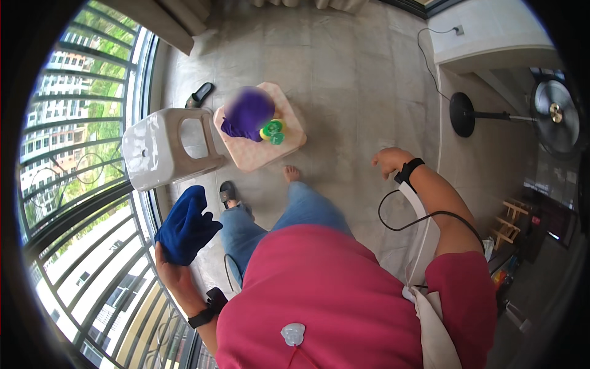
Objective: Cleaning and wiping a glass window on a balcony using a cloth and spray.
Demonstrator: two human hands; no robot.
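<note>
A crumpled dark blue cloth [186,226] is gripped in my left hand [173,276], beside the barred window at the left. My right hand [392,161] hangs over the tiled floor at the right with bent fingers and nothing in them. In front of my feet sits a pale pink square stool or low table [258,154]. On it rests a purple cloth [246,115], partly blurred. A green and yellow container [273,131] is beside the purple cloth; its exact kind cannot be made out.
A glossy pale plastic stool [152,147] stands between the window bars [78,120] and the pink one. A black slipper [201,94] lies behind it. At the right, a pedestal fan [555,113] trails a cord [428,64] to a wall socket [458,30]. Wooden steps or shelves [509,221] are farther right.
</note>
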